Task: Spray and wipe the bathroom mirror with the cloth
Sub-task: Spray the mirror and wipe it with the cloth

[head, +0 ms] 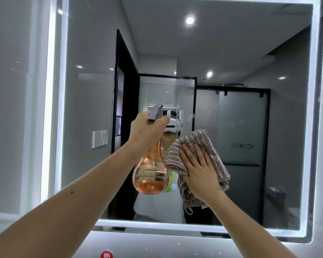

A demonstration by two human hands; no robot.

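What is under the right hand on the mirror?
The right hand presses flat on a brown cloth, and the mirror lies behind it. The glass under the cloth is covered, so wetness there cannot be seen.

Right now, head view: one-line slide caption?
Left hand aims an orange spray bottle at the lit mirror while the right hand presses a striped cloth flat against it.

Both forearms bare, no sleeves in view. Small dark mole on left forearm (71,192). No rings or watch. Mirror reflection: white headset (172,121) strapped over dark hair.
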